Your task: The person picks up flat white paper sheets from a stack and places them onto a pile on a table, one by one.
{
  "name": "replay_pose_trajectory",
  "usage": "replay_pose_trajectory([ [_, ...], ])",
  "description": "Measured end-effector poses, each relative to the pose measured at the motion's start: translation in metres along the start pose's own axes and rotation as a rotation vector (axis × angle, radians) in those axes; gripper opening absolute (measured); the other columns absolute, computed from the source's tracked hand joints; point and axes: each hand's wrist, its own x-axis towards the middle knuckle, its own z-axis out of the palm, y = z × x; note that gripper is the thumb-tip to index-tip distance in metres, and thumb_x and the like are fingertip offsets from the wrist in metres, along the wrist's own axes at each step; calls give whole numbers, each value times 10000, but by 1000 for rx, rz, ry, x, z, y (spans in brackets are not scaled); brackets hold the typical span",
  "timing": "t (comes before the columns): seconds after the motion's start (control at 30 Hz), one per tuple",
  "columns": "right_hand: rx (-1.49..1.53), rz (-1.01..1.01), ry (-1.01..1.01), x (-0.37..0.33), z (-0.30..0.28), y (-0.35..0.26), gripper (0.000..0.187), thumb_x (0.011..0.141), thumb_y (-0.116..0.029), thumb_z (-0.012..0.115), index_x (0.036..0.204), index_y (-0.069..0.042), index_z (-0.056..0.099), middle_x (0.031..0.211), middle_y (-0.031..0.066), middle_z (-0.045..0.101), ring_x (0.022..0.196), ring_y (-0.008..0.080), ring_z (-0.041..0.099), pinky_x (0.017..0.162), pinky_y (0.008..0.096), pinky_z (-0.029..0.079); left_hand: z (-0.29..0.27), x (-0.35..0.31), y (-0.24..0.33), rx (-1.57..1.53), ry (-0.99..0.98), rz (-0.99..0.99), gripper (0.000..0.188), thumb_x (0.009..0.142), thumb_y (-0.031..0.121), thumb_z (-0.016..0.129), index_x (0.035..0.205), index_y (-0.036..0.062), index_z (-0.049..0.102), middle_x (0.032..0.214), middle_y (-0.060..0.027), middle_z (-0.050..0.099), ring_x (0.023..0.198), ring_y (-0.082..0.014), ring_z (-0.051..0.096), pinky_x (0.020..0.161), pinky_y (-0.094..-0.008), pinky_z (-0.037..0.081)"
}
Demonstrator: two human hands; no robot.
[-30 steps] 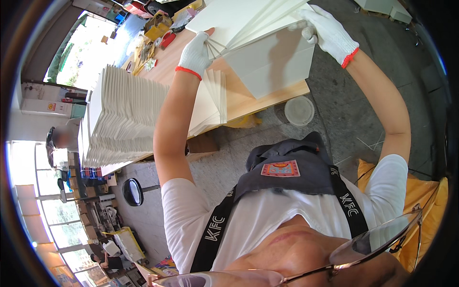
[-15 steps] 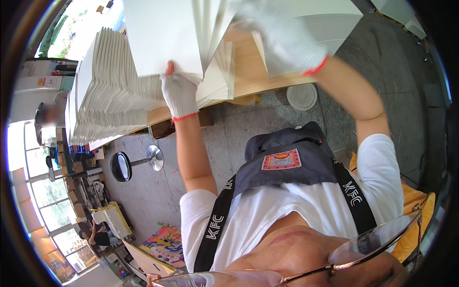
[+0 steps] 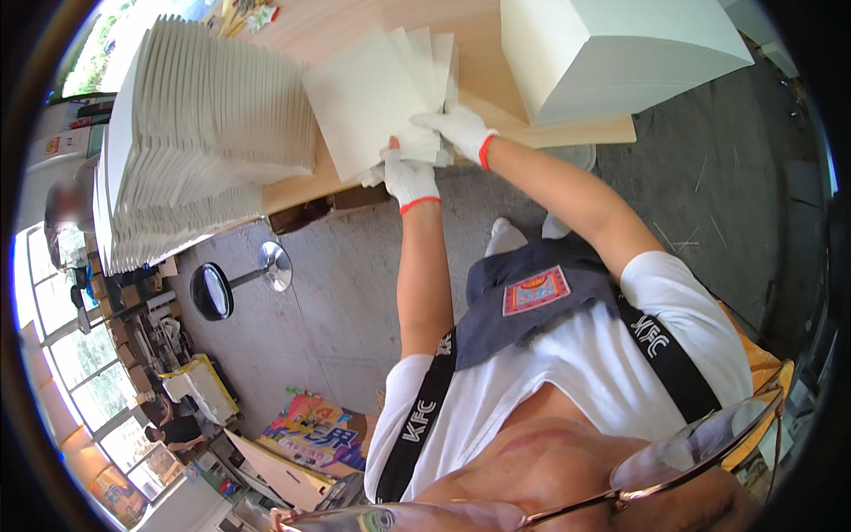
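Observation:
A small fanned pile of blank white sheets [image 3: 365, 99] lies on the wooden table in front of me, its corners spread toward the right. My left hand [image 3: 411, 179], in a white knit glove with a red cuff, grips the near edge, its bare thumb on top and the other fingers partly hidden. My right hand [image 3: 456, 133], gloved the same way, rests on the right side of the pile, fingers stretched out toward the left. To the left stands a tall stack of folded white sheets [image 3: 222, 102] with wavy edges. A neat, squared white stack [image 3: 638, 75] stands on the right.
The wooden table [image 3: 585, 133] has its near edge just beyond my feet. A round-based stool [image 3: 213, 291] lies on its side on the grey floor [image 3: 328, 266]. Behind the left stack is a person [image 3: 69, 213]; another person [image 3: 177, 432] sits farther off.
The sheets my left hand held raised now lie lower on the table, shifted right. My right hand has come down and left from the right stack onto their right side.

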Motion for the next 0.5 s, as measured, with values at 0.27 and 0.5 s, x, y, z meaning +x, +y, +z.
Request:
replay_pose_trajectory([
  [0.27,180,36,-95,10,5,2,565,815,-271,772,1180,117,584,996,153,698,849,200,692,721,316,559,7,3,2,21,42,29,201,934,56,581,1134,64,572,1149,-111,621,1055,-266,627,934,-429,536],
  [0.5,-301,-7,-228,-58,-73,17,562,883,-418,687,1282,-41,569,1039,81,698,824,163,679,736,291,551,28,-114,38,-69,208,-92,555,1024,377,480,1502,150,314,1630,-59,175,1476,-265,208,1180,-429,221],
])
